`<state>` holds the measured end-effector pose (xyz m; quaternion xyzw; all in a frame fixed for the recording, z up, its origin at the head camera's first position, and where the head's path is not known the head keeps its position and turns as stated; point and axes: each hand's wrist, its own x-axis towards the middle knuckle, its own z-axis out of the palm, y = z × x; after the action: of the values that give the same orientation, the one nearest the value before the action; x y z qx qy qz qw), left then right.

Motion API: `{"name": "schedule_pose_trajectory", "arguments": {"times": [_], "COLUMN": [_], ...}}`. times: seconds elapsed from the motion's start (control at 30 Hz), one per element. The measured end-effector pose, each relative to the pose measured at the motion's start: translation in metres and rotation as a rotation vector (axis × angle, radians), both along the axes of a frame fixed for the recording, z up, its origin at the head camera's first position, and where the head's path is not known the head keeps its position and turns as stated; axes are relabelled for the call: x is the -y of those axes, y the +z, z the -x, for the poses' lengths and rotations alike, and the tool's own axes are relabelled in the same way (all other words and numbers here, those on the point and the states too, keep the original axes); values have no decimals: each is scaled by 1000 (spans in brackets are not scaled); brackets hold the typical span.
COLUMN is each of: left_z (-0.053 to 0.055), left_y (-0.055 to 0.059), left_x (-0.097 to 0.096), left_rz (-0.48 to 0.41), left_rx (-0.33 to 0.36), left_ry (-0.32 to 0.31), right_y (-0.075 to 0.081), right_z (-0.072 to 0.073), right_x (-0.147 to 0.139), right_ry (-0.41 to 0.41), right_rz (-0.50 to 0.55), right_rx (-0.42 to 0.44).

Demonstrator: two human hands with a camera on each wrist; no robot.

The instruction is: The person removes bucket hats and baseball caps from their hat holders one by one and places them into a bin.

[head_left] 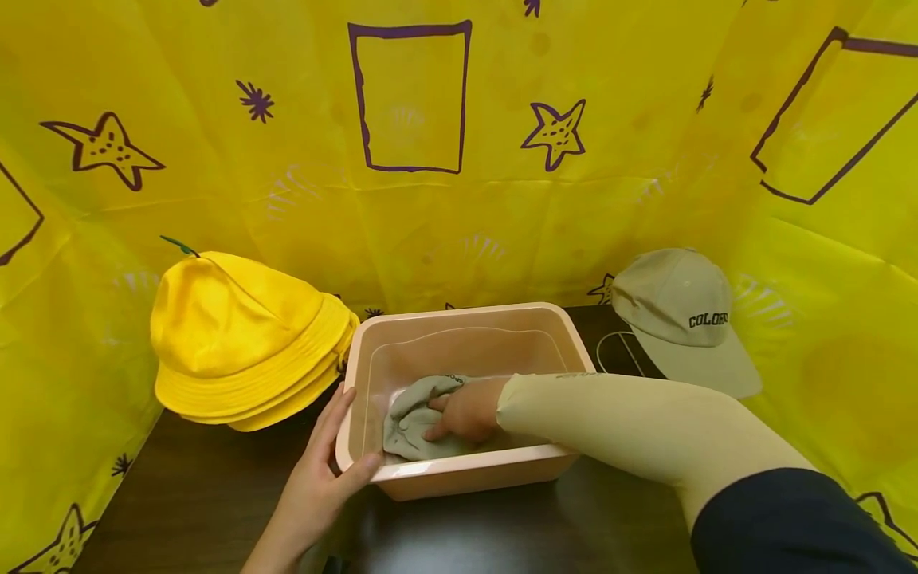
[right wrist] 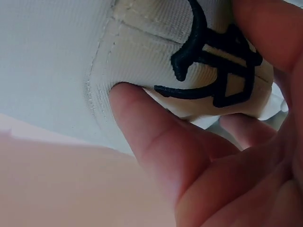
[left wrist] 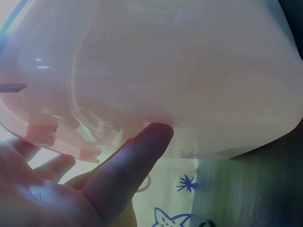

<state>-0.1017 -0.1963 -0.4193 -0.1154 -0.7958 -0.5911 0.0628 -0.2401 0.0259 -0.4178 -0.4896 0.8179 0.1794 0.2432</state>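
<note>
A pink plastic bin [head_left: 473, 478] stands on the dark table. At its near left corner my left hand [head_left: 315, 482] holds the rim, fingers along the left side and thumb over the front edge. In the left wrist view, the thumb [left wrist: 137, 161] lies against the bin's wall. Inside the bin is a pale grey-beige baseball cap [head_left: 412, 430], partly covered by my right hand [head_left: 473, 410]. The right wrist view shows dark raised lettering on the cap [right wrist: 142, 52], with thumb and fingers gripping its fabric.
A stack of yellow bucket hats [head_left: 244, 335] sits left of the bin, a green stem on top. At the back right rests a beige baseball cap [head_left: 681, 303] with dark letters, next to a thin pale wire loop [head_left: 602, 351]. Yellow patterned cloth [head_left: 502, 215] surrounds the table.
</note>
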Motion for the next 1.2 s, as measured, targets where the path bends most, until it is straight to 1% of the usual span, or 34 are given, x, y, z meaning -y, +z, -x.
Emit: {"name": "schedule_pose_trajectory", "arguments": {"times": [0.1,0.2,0.33,0.43,0.53,0.73,0.8,0.87,1.1,1.2], "left_z": [0,0,2,4,5,-3,-4,-5,-5,-2], "left_y": [0,-1,-1,-2,-3,-2,-2,-2,-2,-2], "left_x": [0,0,0,-1,-1,0,1,1,-1,-1], "left_rz": [5,11,26,34,31,30,26,21,15,15], "left_rx": [-9,-24,-51,-55,-47,-43,-45,-46,-51,-54], "left_ry": [4,8,16,17,14,23,27,26,15,6], "right_y": [2,0,-1,-1,-3,-13,-17,-18,-18,-16], "right_z": [1,2,5,6,5,-4,-5,-7,-7,-5], "right_x": [0,-1,-2,-3,-4,1,3,6,8,8], "right_ry": [-12,-14,-6,-14,-30,-85,-112,-122,-149,-171], "right_rz": [-13,-21,-28,-27,-34,-35,-34,-50,-104,-98], "right_rx": [7,12,5,1,-2,19,22,21,46,69]}}
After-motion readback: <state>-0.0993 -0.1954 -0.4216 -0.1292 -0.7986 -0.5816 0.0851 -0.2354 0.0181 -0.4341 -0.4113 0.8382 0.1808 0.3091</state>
